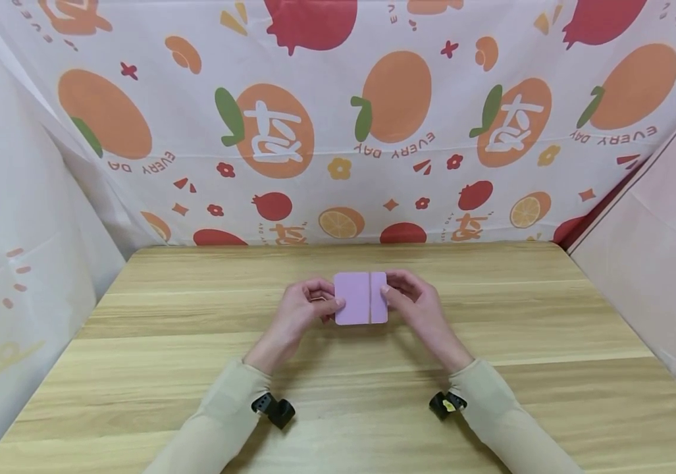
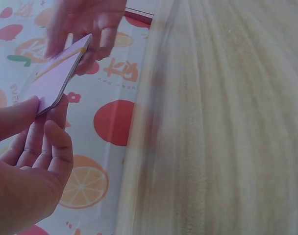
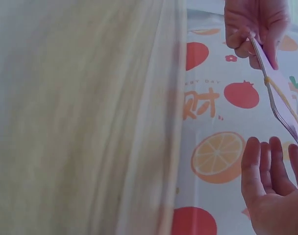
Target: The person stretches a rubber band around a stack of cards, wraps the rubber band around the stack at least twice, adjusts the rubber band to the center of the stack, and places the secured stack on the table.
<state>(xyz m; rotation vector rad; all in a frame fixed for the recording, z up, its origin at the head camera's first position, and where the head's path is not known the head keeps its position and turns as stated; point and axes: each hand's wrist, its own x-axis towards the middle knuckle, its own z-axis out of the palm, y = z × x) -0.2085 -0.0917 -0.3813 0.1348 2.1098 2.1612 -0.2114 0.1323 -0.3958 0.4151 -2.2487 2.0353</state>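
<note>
Fruit-printed cloth is hanging behind the wooden table. A purple pad, crossed by a tan band, is staying level above that table best if the grip, pinching nearly closed, is pressing evenly: left hand on one side, right hand opposite.

the worktop has pale wood grain, smooth with a soft sheen toward its near edge. the lilac pad looks like smooth matt card, crossed by a thin rubbery band. past the far edge hangs printed cloth, faintly creased. the sleeves look like soft matt fabric, the wrist cameras black plastic.
</note>
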